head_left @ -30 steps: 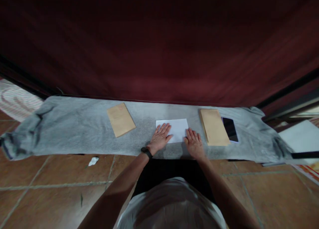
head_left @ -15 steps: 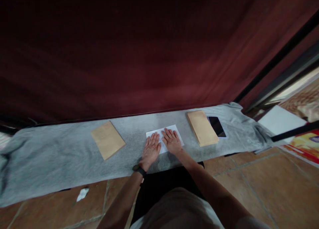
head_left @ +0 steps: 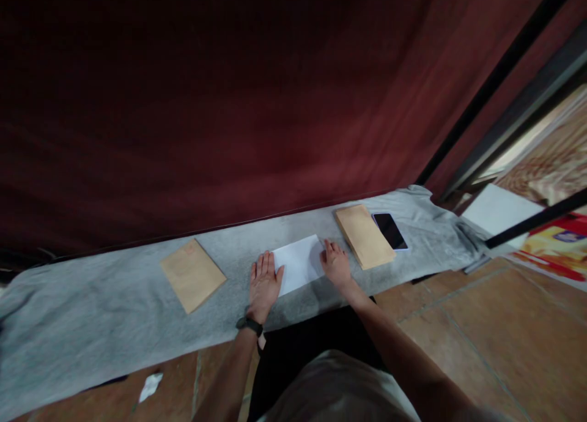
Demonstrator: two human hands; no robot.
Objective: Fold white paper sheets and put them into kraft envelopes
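Note:
A white folded paper point(head_left: 299, 264) lies on the grey cloth between my two hands. My left hand point(head_left: 265, 285) rests flat at the paper's left edge, its fingers stretched out and the thumb on the paper. At the paper's right edge is my right hand point(head_left: 336, 264), with its fingers bent and drawn together; whether they pinch the edge is too small to tell. Brown envelopes point(head_left: 365, 236) lie in a stack just right of my right hand. Another brown envelope point(head_left: 193, 275) lies to the left of my left hand.
A dark-screened phone point(head_left: 390, 231) lies beside the envelope stack. The grey cloth point(head_left: 114, 306) covers a long narrow surface against a dark red curtain point(head_left: 257, 134). On the tiled floor at the lower left is a crumpled white scrap point(head_left: 150, 386). A black bar crosses at the right.
My hands have moved apart, left hand to the left edge and right hand to the right edge, uncovering the paper. My right hand's fingers have curled. The view has shifted slightly.

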